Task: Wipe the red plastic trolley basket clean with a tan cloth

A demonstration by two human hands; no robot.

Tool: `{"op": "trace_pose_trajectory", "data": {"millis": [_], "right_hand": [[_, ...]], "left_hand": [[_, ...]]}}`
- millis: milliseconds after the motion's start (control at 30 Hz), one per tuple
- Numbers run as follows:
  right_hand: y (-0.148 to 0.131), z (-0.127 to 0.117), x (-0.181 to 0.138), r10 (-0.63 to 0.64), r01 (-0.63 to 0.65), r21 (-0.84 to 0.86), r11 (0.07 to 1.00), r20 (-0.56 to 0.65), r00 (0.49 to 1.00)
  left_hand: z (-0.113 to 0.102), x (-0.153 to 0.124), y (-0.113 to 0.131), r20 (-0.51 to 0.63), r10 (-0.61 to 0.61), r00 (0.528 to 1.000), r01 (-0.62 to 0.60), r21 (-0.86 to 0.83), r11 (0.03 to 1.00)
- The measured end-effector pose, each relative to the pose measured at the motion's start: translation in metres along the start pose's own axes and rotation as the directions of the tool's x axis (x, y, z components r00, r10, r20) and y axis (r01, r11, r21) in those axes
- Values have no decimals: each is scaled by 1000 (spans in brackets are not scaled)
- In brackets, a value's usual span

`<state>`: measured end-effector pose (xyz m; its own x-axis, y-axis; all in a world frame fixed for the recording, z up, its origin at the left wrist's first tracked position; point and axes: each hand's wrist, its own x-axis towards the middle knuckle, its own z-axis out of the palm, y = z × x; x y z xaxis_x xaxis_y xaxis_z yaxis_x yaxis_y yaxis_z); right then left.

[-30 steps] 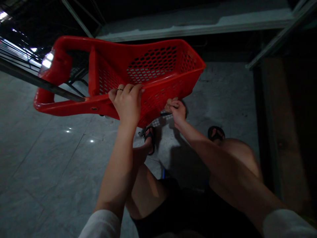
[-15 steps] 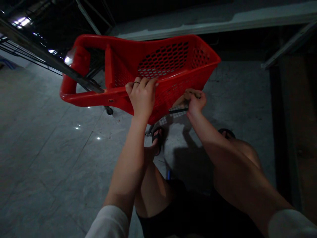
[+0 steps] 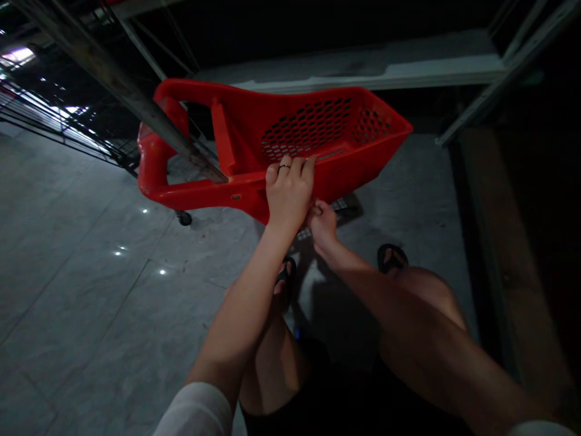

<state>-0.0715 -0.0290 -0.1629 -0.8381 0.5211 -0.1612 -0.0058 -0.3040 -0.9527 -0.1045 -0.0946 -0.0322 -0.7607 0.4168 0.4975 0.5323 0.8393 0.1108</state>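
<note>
A red plastic shopping cart (image 3: pixel 363 158) with a perforated basket stands in front of me, its handle end to the left. My left hand (image 3: pixel 290 188), with a dark ring on one finger, has its fingers hooked over the cart's near rim. Just below and to the right, my right hand (image 3: pixel 324 225) is closed against the cart's near side. A bit of a tan, cloth-like piece (image 3: pixel 316 210) shows at its fingers; most of it is hidden.
A metal pole (image 3: pixel 131 103) slants down to the cart's near rim. Behind the cart runs a pale shelf (image 3: pixel 408 74) on metal legs. Wire racks (image 3: pixel 54 130) stand at the left. My sandalled feet (image 3: pixel 391 259) rest on grey floor tiles (image 3: pixel 91 315).
My right hand has moved left along the cart's side, close to my left hand, and the tan piece is now more hidden. My left hand has shifted right along the rim.
</note>
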Motion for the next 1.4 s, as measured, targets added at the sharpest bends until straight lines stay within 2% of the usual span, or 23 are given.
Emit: {"op": "trace_pose_trajectory", "data": {"millis": [100,167,300,333,367,433,567,667,733,867,1067,1167,1233,1400], "right_hand": [[-27,-32,29,-95,95,-9,995,-143,985],[-48,-59,54,-202,199,-38,979,-248,947],[-82,-110,99,-446,416,-168,894,-446,776],[-86,-117,107,-482,444,-196,874,-466,742],[-88,-121,111,-501,455,-217,864,-466,729],[-88,-116,110,-509,446,-246,861,-408,758],[-81,-80,77,-486,432,-268,861,-184,854],[-84,-58,56,-450,421,-255,870,-63,891],[-91,-53,54,-429,414,-240,878,-9,903],[-100,-62,78,-455,437,-238,867,-22,890],[-93,-98,149,-528,460,-274,844,-280,802],[-89,-102,162,-519,432,-301,851,-352,779],[-88,-94,150,-519,436,-306,846,-293,803],[-85,-64,91,-437,423,-246,872,-3,899]], "left_hand": [[1,-3,7,-20,-12,1000,11,-19,1000],[2,-5,8,-41,-19,999,17,-32,999],[5,-7,10,-81,-27,996,23,-51,998],[5,-6,10,-88,-30,996,26,-54,998],[5,-6,11,-91,-35,995,30,-56,998],[4,-4,13,-77,-44,996,40,-56,998],[5,1,16,-46,-45,998,43,-46,998],[9,5,18,-77,-17,997,15,-20,1000],[12,7,19,-85,-1,996,2,5,1000],[17,12,23,-72,16,997,-15,22,1000],[22,21,35,3,-12,1000,12,-38,999],[25,26,41,11,-35,999,35,-85,996],[28,29,44,-13,-34,999,32,-90,995],[36,36,53,-29,-34,999,31,-77,997]]}}
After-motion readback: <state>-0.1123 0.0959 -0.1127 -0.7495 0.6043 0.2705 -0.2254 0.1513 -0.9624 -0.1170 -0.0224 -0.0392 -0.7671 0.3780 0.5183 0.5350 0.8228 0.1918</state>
